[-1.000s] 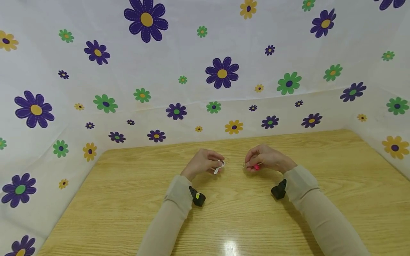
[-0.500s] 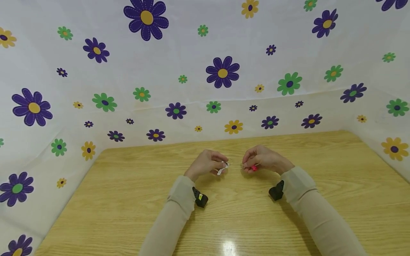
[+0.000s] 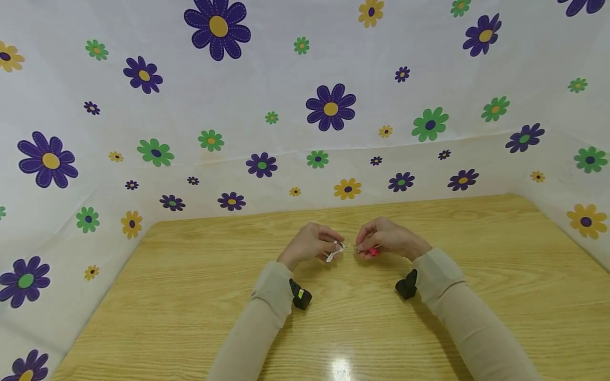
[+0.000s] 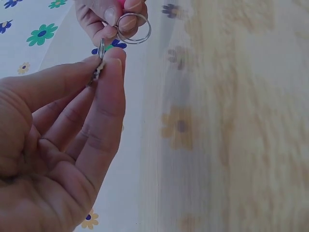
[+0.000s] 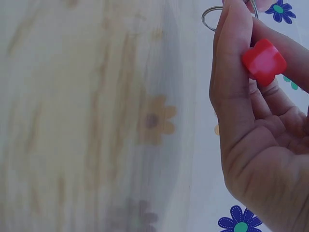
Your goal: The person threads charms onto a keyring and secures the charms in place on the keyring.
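My left hand (image 3: 307, 244) pinches a keychain with a slim white piece (image 3: 335, 252) that hangs below the fingers. In the left wrist view its metal ring (image 4: 101, 48) stands edge-on above the fingertips, and the white piece is hidden there. My right hand (image 3: 388, 237) pinches a second keychain, with a pinkish-red charm (image 5: 264, 63) of rounded lobes dangling beside the fingers. That keychain's round metal ring (image 4: 149, 30) sticks out from the fingertips toward the left hand. Both rings are held close together above the table; whether they touch I cannot tell.
The wooden table (image 3: 190, 312) lies under both hands. White cloth with printed flowers (image 3: 286, 69) stands behind it and along both sides. A small black camera hangs at each wrist, the left one (image 3: 301, 297) and the right one (image 3: 406, 286).
My two hands have come closer together, the left moving right and the right moving left. Each still holds its keychain, and the gap between the rings has narrowed.
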Available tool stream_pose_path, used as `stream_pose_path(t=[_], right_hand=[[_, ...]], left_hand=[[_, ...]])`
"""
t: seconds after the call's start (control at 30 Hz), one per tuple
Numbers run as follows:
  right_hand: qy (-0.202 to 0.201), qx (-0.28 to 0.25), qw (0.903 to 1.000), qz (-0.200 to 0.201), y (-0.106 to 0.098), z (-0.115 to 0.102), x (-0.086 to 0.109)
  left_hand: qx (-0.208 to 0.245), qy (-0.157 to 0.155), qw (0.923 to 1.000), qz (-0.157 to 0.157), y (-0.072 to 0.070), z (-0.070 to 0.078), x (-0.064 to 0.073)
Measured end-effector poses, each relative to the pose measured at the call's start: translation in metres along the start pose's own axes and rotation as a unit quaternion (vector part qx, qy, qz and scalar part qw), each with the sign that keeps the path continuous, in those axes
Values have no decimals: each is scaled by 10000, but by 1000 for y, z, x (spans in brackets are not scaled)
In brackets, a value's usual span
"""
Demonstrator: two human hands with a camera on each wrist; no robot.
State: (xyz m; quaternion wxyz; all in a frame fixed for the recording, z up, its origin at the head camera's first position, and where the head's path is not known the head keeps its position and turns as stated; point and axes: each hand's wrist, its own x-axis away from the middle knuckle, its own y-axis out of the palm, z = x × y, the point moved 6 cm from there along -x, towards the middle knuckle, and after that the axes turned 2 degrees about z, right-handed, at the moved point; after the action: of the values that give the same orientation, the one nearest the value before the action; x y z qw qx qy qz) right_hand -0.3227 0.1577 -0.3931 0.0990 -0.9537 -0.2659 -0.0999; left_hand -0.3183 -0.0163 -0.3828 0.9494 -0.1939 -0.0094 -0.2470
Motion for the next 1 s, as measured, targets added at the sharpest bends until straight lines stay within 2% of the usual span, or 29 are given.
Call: stream_pose_path(t=[0.27,0.77,1.0], right_hand=[[-46,-81,9999,-43,2,0,-1],[-49,-139,9999,-84,2,0,-4],[-99,-265,9995,-158,0,-3,-3]], left_hand=[[-23,-24,10000,-85,5,3,0],[-243,15,9997,-102,6,4,-2],[-202,-8,9997,-110,6,1,-2]])
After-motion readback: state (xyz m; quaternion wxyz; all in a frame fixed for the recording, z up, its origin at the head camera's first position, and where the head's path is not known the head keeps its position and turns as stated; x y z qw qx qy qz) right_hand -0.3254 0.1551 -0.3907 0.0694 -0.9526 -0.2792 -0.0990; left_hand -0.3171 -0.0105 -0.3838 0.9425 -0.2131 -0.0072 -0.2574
